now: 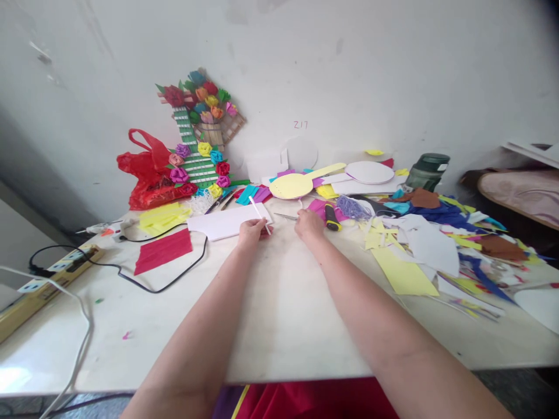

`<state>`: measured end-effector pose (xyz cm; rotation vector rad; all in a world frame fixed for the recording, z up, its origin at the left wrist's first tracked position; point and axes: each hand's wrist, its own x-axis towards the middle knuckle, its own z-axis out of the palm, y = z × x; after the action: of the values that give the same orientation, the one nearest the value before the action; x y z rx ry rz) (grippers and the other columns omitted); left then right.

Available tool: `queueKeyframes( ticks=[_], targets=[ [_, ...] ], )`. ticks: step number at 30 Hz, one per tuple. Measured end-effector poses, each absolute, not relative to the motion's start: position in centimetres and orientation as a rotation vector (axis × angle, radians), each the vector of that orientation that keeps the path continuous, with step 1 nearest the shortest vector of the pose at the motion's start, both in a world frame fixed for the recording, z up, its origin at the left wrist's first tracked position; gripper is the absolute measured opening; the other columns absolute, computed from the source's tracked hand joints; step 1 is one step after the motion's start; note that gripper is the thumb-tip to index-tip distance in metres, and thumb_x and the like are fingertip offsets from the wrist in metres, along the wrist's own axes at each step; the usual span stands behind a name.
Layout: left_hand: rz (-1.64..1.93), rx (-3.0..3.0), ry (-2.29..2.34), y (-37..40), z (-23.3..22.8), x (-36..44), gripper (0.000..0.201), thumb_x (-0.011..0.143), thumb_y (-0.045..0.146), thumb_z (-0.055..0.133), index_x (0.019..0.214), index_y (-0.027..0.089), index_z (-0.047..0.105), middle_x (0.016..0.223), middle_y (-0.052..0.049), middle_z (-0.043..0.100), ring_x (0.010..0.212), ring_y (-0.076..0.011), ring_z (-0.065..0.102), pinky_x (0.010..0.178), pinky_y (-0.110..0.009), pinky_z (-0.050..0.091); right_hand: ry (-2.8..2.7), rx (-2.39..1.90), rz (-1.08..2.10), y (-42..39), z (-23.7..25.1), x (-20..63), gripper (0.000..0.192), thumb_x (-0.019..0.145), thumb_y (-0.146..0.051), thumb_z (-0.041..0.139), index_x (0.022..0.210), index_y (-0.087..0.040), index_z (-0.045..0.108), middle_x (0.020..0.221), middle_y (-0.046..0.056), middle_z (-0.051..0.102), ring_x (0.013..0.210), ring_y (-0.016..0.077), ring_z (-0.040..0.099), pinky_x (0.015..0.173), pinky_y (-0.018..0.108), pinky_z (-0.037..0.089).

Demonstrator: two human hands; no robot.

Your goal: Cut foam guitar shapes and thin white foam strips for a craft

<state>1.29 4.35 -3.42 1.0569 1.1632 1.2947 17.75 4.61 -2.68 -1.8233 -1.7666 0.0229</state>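
Note:
My left hand point(250, 231) rests on the white table point(279, 314) and grips a thin white stick point(257, 210) that points up and away; a bit of red paper shows under its fingers. My right hand point(308, 224) lies a little to the right with its fingers curled, touching the handle end of a pair of scissors point(285, 216) that lies between the two hands. A white sheet point(227, 222) lies just left of my left hand. A black and yellow tool point(332, 217) lies right of my right hand.
A red crepe sheet point(163, 250), yellow paper point(162, 217) and a black cable point(144, 278) lie at left beside a power strip point(52, 269). A paper-flower craft point(200, 139) and red bag point(147, 172) stand against the wall. Coloured paper scraps point(437, 233) cover the right side.

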Motion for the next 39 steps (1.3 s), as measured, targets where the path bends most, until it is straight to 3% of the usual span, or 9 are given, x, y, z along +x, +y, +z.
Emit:
queueKeyframes(
  ticks=[6,10,18,22,25,27,29,34,39],
  targets=[
    [1.251,1.097,1.164,4.4,-3.4,1.2,0.019,0.072,0.030,0.062,0.074,0.011,0.061,0.056,-0.005,0.064,0.044,-0.0109,0.056,0.047,-0.022,0.046,-1.909,-2.034,-0.089,5.2,-2.8,19.2,0.030,0.072,-0.007,0.052,0.099,-0.009,0.065,0.101,0.022,0.060,0.100,0.0345,0.052,0.080,0.044,0.045],
    [1.252,1.131,1.180,4.5,-3.4,1.2,0.021,0.068,0.032,0.065,0.067,0.012,0.059,0.053,-0.004,0.062,0.042,-0.0099,0.053,0.045,-0.021,0.044,-1.990,-2.033,-0.102,5.2,-2.3,19.0,0.031,0.075,-0.006,0.048,0.101,-0.011,0.064,0.100,0.021,0.061,0.100,0.0332,0.053,0.077,0.043,0.045],
    [1.290,1.129,1.251,4.5,-3.5,1.4,0.023,0.068,0.034,0.066,0.066,0.013,0.056,0.053,-0.003,0.062,0.043,-0.0116,0.055,0.042,-0.022,0.041,-1.821,-2.044,0.081,5.1,-0.7,19.6,0.030,0.068,-0.013,0.059,0.097,-0.016,0.065,0.094,0.015,0.066,0.092,0.0311,0.061,0.073,0.039,0.047],
    [1.295,1.101,1.261,4.6,-3.5,1.3,0.018,0.073,0.030,0.061,0.069,0.012,0.057,0.055,-0.004,0.062,0.044,-0.0129,0.057,0.041,-0.022,0.041,-1.539,-1.748,0.654,5.1,-0.8,18.8,0.030,0.070,-0.013,0.057,0.098,-0.015,0.064,0.083,0.009,0.069,0.068,0.0213,0.066,0.054,0.026,0.046],
    [1.323,1.068,1.242,4.8,-3.6,1.4,0.014,0.072,0.024,0.062,0.069,0.012,0.057,0.052,-0.003,0.061,0.043,-0.0118,0.056,0.043,-0.023,0.043,-1.239,-1.395,1.222,4.8,-1.2,17.3,0.030,0.069,-0.007,0.054,0.098,-0.012,0.061,0.069,0.005,0.068,0.053,0.0131,0.062,0.036,0.018,0.034],
    [1.341,1.040,1.217,4.9,-3.7,1.4,0.012,0.069,0.020,0.065,0.071,0.011,0.058,0.052,-0.003,0.061,0.044,-0.0117,0.056,0.046,-0.023,0.045,-1.060,-1.201,1.413,4.6,-1.5,16.3,0.021,0.067,-0.004,0.055,0.086,-0.010,0.061,0.062,0.003,0.065,0.051,0.0105,0.060,0.033,0.015,0.032],
    [1.357,1.021,1.192,5.0,-3.8,1.4,0.012,0.066,0.017,0.067,0.072,0.011,0.059,0.053,-0.003,0.061,0.046,-0.0121,0.057,0.049,-0.024,0.046,-0.874,-1.073,1.509,4.6,-1.7,15.5,0.012,0.067,-0.001,0.054,0.075,-0.008,0.059,0.057,0.003,0.063,0.051,0.0097,0.060,0.037,0.014,0.040],
    [1.391,1.021,1.149,5.0,-4.1,1.2,0.012,0.063,0.017,0.069,0.068,0.011,0.059,0.056,-0.004,0.063,0.050,-0.0131,0.059,0.052,-0.025,0.048,-0.530,-1.006,1.517,5.9,-2.1,15.1,0.019,0.071,0.006,0.043,0.077,-0.010,0.052,0.054,0.000,0.057,0.052,0.0096,0.060,0.054,0.018,0.054],
    [1.400,1.029,1.140,4.8,-4.1,1.2,0.016,0.061,0.020,0.072,0.063,0.011,0.058,0.055,-0.004,0.062,0.050,-0.0135,0.060,0.053,-0.026,0.050,-0.357,-1.239,1.107,7.2,-2.7,16.4,0.016,0.078,-0.005,0.043,0.089,-0.014,0.051,0.066,0.000,0.056,0.052,0.0093,0.060,0.050,0.021,0.054]
  ],
)
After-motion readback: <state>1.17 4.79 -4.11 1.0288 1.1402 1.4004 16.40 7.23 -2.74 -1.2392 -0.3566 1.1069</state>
